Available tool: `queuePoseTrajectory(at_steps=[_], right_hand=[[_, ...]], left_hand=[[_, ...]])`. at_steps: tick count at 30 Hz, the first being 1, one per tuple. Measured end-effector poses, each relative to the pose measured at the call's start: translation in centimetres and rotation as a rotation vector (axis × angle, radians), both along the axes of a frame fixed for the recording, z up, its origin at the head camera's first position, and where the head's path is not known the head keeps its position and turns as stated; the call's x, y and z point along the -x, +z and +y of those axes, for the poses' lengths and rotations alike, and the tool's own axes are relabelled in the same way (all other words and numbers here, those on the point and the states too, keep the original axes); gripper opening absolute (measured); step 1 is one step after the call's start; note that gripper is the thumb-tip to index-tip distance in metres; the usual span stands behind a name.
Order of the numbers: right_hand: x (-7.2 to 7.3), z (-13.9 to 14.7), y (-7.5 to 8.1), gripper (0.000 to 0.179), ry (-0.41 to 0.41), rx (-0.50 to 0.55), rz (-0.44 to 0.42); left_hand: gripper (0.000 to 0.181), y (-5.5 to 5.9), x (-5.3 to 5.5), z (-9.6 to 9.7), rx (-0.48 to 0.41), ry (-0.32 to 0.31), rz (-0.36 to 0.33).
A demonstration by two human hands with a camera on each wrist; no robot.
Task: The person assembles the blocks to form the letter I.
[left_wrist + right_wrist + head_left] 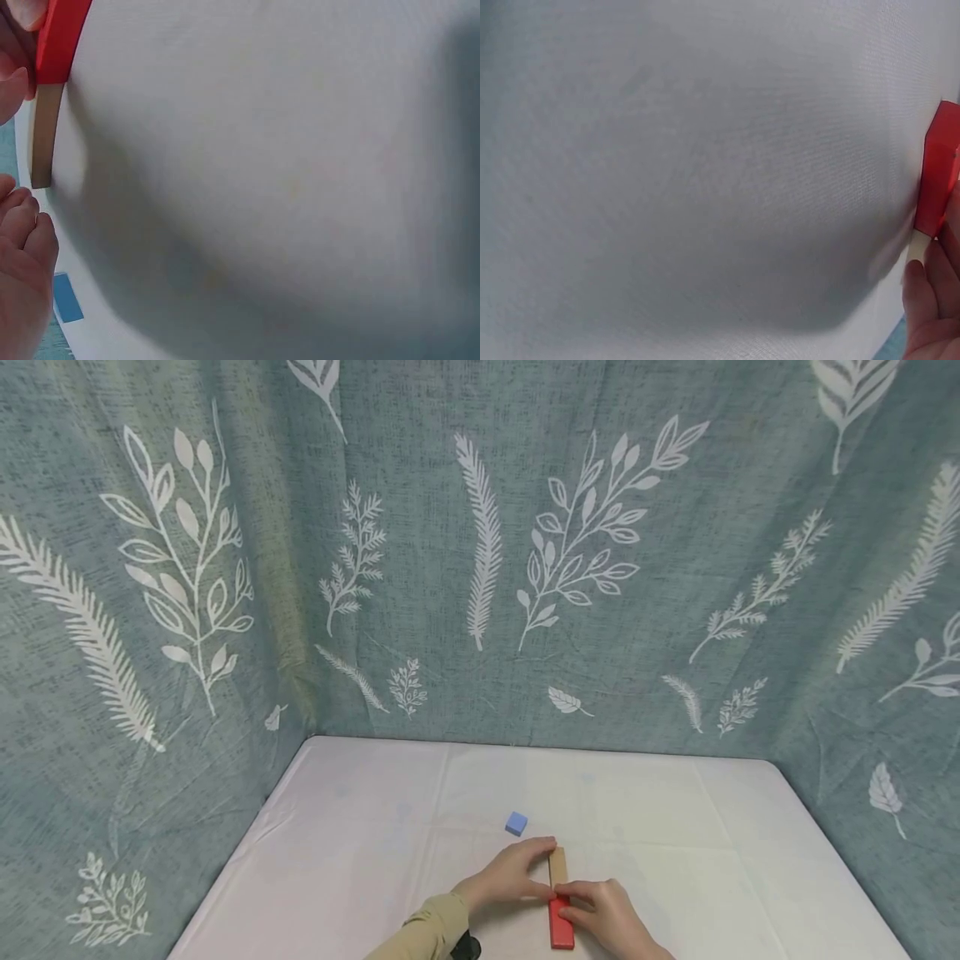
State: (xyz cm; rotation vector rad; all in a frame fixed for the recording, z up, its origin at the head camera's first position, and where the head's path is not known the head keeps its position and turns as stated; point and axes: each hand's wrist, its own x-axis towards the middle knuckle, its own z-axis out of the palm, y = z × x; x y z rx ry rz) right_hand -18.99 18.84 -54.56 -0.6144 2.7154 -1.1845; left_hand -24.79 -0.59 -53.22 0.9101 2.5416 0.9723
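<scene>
A red oblong block and a plain wooden block lie end to end in a line on the white-covered table. My left hand curves along the wooden block's left side, fingertips at its far end and thumb near the joint. My right hand pinches the red block close to that joint, partly covering it. In the left wrist view the two blocks' ends meet, the wooden block below the red block. At the right edge of the right wrist view, fingers lie beside the red block.
A small blue block sits on the table beyond my left hand. The white tablecloth stretches to both sides. Blue-green curtains with white leaf patterns stand behind and beside the table. A dark object shows at my left wrist.
</scene>
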Motion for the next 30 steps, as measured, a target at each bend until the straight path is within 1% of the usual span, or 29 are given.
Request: queuePoseTrajectory(at_steps=[2,4,9,13,16,19,22,25,30], right_hand=[[0.0,0.0,-0.1,0.032,0.008,0.003,0.022],[0.0,0.1,-0.1,0.032,0.016,0.006,0.045],[0.1,0.2,-0.3,0.03,0.022,-0.002,0.076],[0.2,0.3,-0.4,0.029,0.019,-0.012,0.089],[0.2,0.3,-0.3,0.029,0.019,-0.015,0.075],[0.3,0.2,-0.3,0.03,0.02,-0.018,0.056],[0.3,0.2,-0.2,0.03,0.019,-0.026,0.053],[0.2,0.2,-0.2,0.029,0.016,-0.04,0.075],[0.1,0.1,-0.1,0.03,0.01,-0.05,0.059]], left_hand=[[0.067,0.3,0.1,-0.1,0.013,-0.002,0.02],[0.067,0.6,0.3,-0.2,0.008,-0.002,0.023],[0.066,1.8,1.0,-0.6,-0.029,0.016,-0.016],[0.065,3.1,1.7,-1.1,-0.046,0.028,0.015],[0.064,4.0,2.3,-1.6,-0.058,0.044,0.049],[0.064,4.6,2.9,-2.1,-0.082,0.068,0.058],[0.064,4.9,3.6,-2.7,-0.112,0.092,0.058],[0.063,4.9,4.1,-3.2,-0.136,0.109,0.047],[0.059,4.4,4.6,-4.1,-0.166,0.12,0.049]])
